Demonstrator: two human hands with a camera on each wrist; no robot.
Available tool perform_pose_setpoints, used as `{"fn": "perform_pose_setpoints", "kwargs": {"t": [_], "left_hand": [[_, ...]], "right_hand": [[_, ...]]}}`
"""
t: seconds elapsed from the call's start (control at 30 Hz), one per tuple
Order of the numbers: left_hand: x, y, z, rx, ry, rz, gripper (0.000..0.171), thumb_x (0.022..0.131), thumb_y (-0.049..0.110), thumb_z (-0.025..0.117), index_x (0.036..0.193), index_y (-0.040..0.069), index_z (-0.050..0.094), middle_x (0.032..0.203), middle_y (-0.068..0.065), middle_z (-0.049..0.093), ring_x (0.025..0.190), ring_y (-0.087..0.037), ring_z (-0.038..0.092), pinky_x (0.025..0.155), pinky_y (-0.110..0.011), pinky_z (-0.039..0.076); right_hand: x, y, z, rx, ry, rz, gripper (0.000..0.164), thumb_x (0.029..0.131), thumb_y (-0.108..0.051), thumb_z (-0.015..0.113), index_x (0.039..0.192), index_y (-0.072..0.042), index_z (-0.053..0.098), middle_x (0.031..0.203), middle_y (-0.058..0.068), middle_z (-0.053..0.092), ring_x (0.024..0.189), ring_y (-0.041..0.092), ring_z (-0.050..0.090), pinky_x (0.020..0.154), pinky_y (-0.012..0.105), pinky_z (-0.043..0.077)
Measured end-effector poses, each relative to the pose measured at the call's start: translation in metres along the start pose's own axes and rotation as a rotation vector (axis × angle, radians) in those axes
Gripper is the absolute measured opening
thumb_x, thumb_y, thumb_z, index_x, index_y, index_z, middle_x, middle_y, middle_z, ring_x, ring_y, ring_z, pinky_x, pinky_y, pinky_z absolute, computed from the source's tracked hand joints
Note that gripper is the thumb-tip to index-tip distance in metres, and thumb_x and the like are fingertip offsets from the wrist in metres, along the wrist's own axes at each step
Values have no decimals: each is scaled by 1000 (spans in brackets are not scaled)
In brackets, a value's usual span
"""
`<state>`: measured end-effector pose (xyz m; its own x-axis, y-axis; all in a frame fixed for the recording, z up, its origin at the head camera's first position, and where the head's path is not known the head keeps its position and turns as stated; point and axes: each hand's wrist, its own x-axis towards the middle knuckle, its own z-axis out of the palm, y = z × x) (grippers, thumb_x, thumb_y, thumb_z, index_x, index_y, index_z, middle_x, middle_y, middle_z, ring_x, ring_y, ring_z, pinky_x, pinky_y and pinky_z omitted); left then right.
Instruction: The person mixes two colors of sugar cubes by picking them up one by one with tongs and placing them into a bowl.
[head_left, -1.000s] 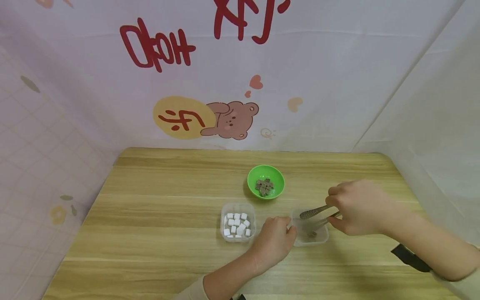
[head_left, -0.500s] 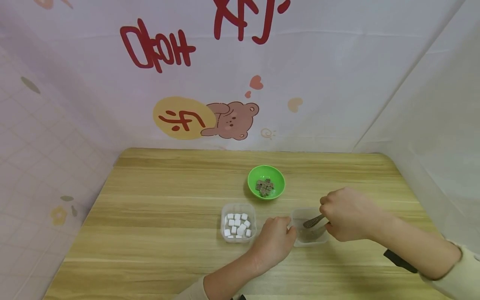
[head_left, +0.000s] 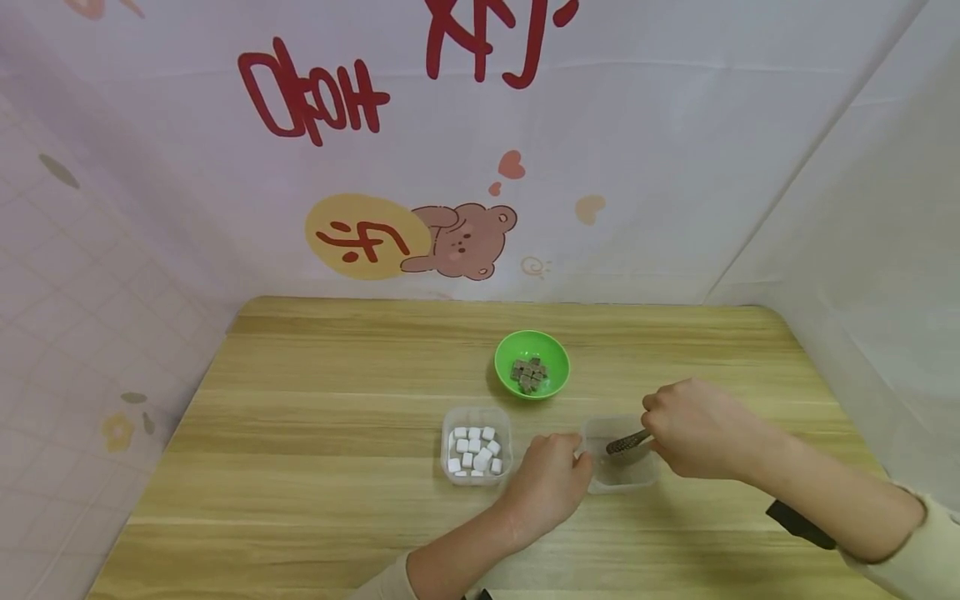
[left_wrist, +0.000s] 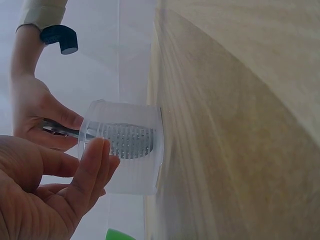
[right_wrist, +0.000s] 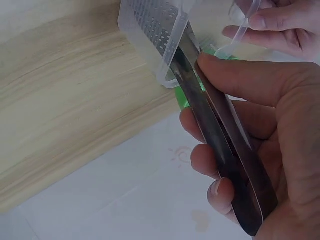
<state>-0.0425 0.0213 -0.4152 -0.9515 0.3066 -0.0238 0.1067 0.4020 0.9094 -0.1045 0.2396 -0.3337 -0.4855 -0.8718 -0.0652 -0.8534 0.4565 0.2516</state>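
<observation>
1. Since the frame of a second ago, the right hand (head_left: pixel 705 433) has shifted left and slightly down with the metal tongs (head_left: pixel 628 442), whose perforated ends now sit deeper in the right-hand clear container (head_left: pixel 626 486); the left hand has stayed in place.
2. At far left, beyond the table (head_left: pixel 300 433), a pale side cloth bears a faint grid and flower; on the back cloth are red characters and a bear (head_left: pixel 468 242) beside a yellow oval (head_left: pixel 367 212).
3. The left clear container (head_left: pixel 476 412) stands on the table, holding white cubes (head_left: pixel 475 446).
4. The green bowl (head_left: pixel 510 348) stands further back, between the two containers; brown cubes (head_left: pixel 529 373) lie clustered in its bottom.
5. The left hand (head_left: pixel 546 479) pinches the left edge of the right-hand container, which stands upright on the table.
6. The right hand grasps the tongs, thumb on one arm and fingers round the other; whether anything lies between their ends cannot be told.
7. At far right, a black device (head_left: pixel 798 523) sits under the right wrist, just beside a cream sleeve (head_left: pixel 907 533).
</observation>
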Motion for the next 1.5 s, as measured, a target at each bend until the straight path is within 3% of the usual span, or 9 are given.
{"fn": "perform_pose_setpoints", "kwargs": {"t": [0.27, 0.6, 0.63, 0.73, 0.87, 1.07, 1.23, 1.37, 1.5], "left_hand": [[0, 0, 0, 6, 0, 4, 37, 101, 5, 55, 67, 15, 47, 50, 12, 37, 40, 2, 31, 39, -20, 27], [0, 1, -1, 7, -9, -4, 37, 101, 5, 55, 66, 15, 45, 49, 12, 36, 39, 1, 31, 40, -21, 28], [0, 1, -1, 3, -12, -6, 37, 101, 5, 55, 67, 15, 45, 49, 12, 36, 39, 1, 31, 40, -21, 28], [0, 2, -2, -11, -21, -12, 37, 101, 6, 55, 67, 15, 45, 47, 12, 35, 38, 1, 31, 40, -21, 28], [0, 3, -4, -18, -31, -22, 38, 102, 8, 56, 67, 15, 44, 45, 13, 34, 36, 1, 29, 39, -20, 27], [1, 6, -10, -12, -31, -22, 36, 102, 11, 56, 68, 15, 47, 45, 12, 34, 35, 0, 28, 37, -20, 25], [-3, 13, -18, 36, -8, -17, 19, 102, 15, 59, 92, 5, 72, 44, 12, 34, 35, -1, 28, 40, -23, 31], [-7, 16, -25, 115, 12, 3, 27, 102, 19, 61, 119, 3, 76, 60, 6, 64, 51, -2, 57, 55, -25, 50], [-11, 13, -34, 187, 79, 89, 21, 100, 17, 65, 112, 9, 80, 93, 4, 77, 80, -3, 68, 73, -24, 55]], "right_hand": [[-8, 5, 5, 107, 60, 55, 38, 71, -17, 91, 63, -19, 54, 63, -13, 37, 54, 2, 29, 47, 23, 35], [-23, 12, 11, 205, 307, 91, 31, 65, -17, 93, 71, -24, 64, 69, -18, 49, 56, -9, 35, 44, 17, 31], [-24, 13, 10, 215, 333, 95, 27, 67, -18, 92, 72, -24, 66, 71, -19, 52, 56, -10, 38, 44, 16, 33], [-28, 16, 9, 226, 411, 106, 24, 93, -37, 78, 76, -23, 70, 73, -19, 55, 57, -12, 41, 45, 15, 34], [-30, 21, 7, 218, 498, 127, 59, 108, -59, 39, 78, -21, 73, 73, -19, 56, 57, -11, 41, 44, 13, 33], [-27, 28, 6, 220, 605, 149, 58, 107, -57, 47, 80, -15, 77, 75, -11, 67, 50, -3, 51, 42, 16, 36], [-20, 33, 11, 208, 693, 193, 58, 106, -57, 52, 82, -11, 79, 79, -2, 73, 48, 8, 58, 41, 21, 40], [-12, 34, 17, 204, 744, 235, 58, 105, -58, 54, 84, -10, 80, 80, 0, 75, 48, 12, 60, 42, 24, 42], [-3, 34, 28, 195, 759, 254, 57, 105, -55, 55, 85, -8, 81, 81, 2, 75, 50, 14, 62, 45, 30, 46]]}}
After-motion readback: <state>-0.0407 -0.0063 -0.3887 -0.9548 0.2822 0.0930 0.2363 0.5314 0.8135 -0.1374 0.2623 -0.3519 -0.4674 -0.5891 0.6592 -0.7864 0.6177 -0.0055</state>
